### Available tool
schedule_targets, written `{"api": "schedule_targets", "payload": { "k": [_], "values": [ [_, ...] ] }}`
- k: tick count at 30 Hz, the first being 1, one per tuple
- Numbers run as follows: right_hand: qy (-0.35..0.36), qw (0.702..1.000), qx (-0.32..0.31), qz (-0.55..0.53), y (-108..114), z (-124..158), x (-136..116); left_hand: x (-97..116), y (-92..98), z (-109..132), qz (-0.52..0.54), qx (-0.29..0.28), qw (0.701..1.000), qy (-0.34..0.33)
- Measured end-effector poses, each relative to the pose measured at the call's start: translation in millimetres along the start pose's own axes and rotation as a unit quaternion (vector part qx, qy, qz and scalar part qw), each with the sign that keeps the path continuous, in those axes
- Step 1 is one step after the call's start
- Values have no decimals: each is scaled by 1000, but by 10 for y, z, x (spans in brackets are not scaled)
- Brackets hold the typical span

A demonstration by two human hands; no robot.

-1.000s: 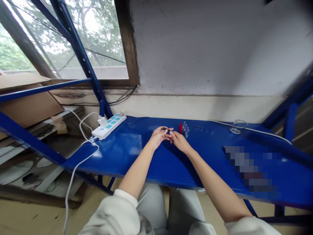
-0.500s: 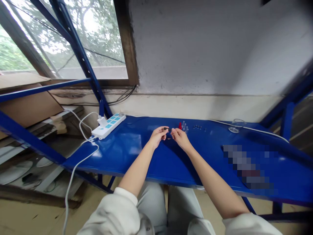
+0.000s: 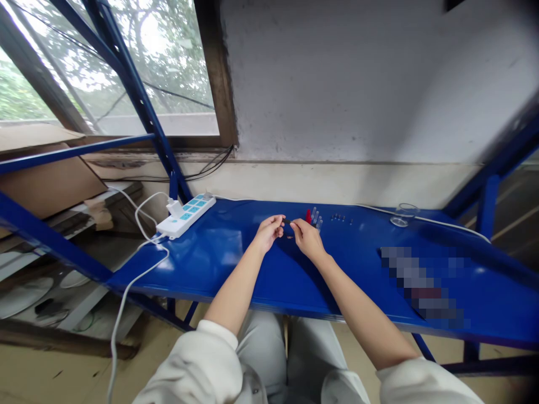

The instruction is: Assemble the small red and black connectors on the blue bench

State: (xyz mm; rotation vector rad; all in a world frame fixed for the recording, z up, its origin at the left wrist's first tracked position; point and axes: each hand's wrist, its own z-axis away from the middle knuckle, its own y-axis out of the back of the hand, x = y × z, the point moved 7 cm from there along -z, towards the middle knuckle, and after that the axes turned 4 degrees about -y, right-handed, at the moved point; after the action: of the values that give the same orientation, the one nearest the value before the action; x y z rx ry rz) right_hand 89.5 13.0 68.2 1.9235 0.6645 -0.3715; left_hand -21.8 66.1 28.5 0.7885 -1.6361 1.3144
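Observation:
Over the middle of the blue table, my left hand (image 3: 268, 233) and my right hand (image 3: 307, 238) face each other with their fingertips close together. Between them is a small, dark, rod-shaped piece (image 3: 287, 221), pinched at its left end by the left fingers and at its right end by the right. The fingers cover both ends, so its exact kind is unclear. A tiny light-coloured piece (image 3: 289, 237) lies on the table just below. Behind my right hand are a red piece (image 3: 308, 216) and several clear tubes (image 3: 314, 214), partly hidden by that hand.
Several tiny dark parts (image 3: 339, 217) lie further right. A clear glass cup (image 3: 399, 221) stands at the back right, beside a white cable. A blurred-out dark object (image 3: 421, 286) lies at right. A white power strip (image 3: 187, 216) with cables sits at the back left. Blue table (image 3: 286, 280).
My right hand has turned slightly and its fingers have shifted on the dark piece. Both hands stay together in about the same place; the view has moved a little.

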Motion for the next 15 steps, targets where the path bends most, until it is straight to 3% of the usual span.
{"api": "schedule_targets", "payload": {
  "k": [7, 15],
  "values": [
    [28, 994, 17, 100, -43, -6, 34, -44, 16, -27, 31, -5, 1000, -2],
    [77, 987, 71, 120, -36, 7, 4, -9, 15, -25, 47, 16, 999, -16]
  ]
}}
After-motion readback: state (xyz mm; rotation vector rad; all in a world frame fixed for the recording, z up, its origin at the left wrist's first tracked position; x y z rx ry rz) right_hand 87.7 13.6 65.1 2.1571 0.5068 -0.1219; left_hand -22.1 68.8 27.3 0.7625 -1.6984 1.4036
